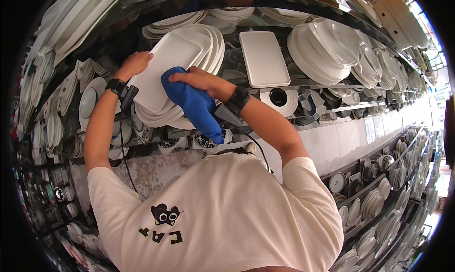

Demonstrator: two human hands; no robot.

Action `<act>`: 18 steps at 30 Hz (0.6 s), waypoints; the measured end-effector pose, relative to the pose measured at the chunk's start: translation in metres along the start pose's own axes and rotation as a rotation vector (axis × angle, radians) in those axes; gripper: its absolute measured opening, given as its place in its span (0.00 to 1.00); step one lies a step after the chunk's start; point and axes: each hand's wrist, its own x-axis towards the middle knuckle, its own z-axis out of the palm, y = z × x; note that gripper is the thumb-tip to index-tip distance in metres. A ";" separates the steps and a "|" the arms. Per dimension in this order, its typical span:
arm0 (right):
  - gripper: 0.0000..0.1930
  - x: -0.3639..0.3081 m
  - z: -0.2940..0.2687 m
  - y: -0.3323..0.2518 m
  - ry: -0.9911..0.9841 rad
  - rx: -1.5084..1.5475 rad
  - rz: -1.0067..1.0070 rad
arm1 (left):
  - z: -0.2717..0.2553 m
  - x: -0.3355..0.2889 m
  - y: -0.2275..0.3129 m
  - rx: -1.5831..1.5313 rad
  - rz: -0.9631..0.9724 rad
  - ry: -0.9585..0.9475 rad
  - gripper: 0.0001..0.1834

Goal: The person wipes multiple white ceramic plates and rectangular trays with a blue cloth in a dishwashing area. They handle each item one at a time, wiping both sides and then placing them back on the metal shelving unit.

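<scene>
A white rectangular plate lies on top of a stack of white oval plates on the shelf in front of me. My left hand grips its left edge, the thumb side over the rim and the other fingers partly hidden. In my right hand is a bunched blue cloth, pressed against the right part of the plate, its loose end hanging toward me. Each wrist wears a black strap with a small device.
Another white rectangular tray lies to the right on the shelf, beside a stack of large white oval dishes. Bowls and round plates fill the lower shelf. Racks of dishes stand on both sides. Thin cables hang from my wrists.
</scene>
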 end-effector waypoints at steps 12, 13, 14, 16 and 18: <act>0.43 -0.005 -0.004 0.010 0.008 0.029 -0.064 | -0.006 0.005 0.025 0.133 -0.103 -0.005 0.21; 0.43 -0.008 -0.003 0.012 0.015 0.052 -0.084 | -0.004 0.004 0.025 0.146 -0.126 0.000 0.21; 0.44 -0.012 -0.002 0.014 0.023 0.076 -0.105 | -0.003 0.004 0.024 0.149 -0.132 -0.020 0.21; 0.45 -0.019 -0.004 0.018 0.032 0.042 -0.140 | 0.000 0.007 0.021 0.157 -0.136 -0.058 0.21; 0.45 -0.029 -0.005 0.020 0.043 0.006 -0.173 | 0.005 0.005 0.019 0.115 -0.140 -0.062 0.21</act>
